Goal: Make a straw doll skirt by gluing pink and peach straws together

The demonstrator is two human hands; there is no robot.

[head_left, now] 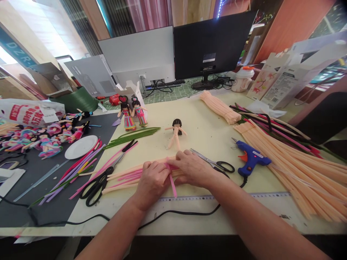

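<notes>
My left hand [154, 178] and my right hand [193, 168] meet over a bundle of peach and pink pipe cleaners [127, 177] lying across the table. Both have curled fingers pinching the bundle. Between them a pink pipe cleaner [172, 186] crosses the others, its loose end pointing toward me. Beyond the hands lies a peach pipe-cleaner doll [176, 130] with black hair. Black-handled scissors [101, 180] lie left of my left hand. A second pair of scissors [214, 163] rests just right of my right hand, its blade tips close to the fingers.
A blue glue gun [252, 157] and a large peach pipe-cleaner bundle [292, 166] occupy the right. A ruler [200, 198] and black cable [187, 213] run along the front. Two dressed dolls [132, 113], green pipe cleaners [132, 136] and a white plate [81, 147] are at left.
</notes>
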